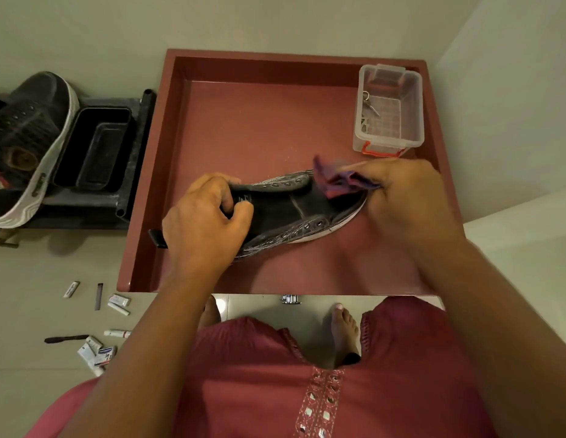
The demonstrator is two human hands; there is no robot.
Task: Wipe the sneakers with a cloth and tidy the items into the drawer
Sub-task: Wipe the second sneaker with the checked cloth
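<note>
- The left hand [203, 222] clamps the heel end of a dark sneaker [294, 213], fingers hooked inside the collar, while the right hand [401, 197] pinches a bunched purple cloth [335, 181] against the toe end; the two hands sit well apart, one at each end of the shoe.
- The sneaker lies on its side inside the open reddish-brown drawer [149, 248], laceless, its metal eyelets and pale ribbed sole edge showing.
- Judged from this pose, the wipe goes best with the heel pinned firmly and the cloth drawn in short strokes along the sole rim and around the eyelets, where dust likely clings to rough canvas.
- A clear plastic box [389, 109] with an orange latch stands in the drawer's far right corner, something metallic inside.
- A second sneaker [29, 147] rests on a dark rack beside a black tray [95, 147].
- Small tubes and packets [95, 352] lie scattered on the pale floor, not yet tidied.
</note>
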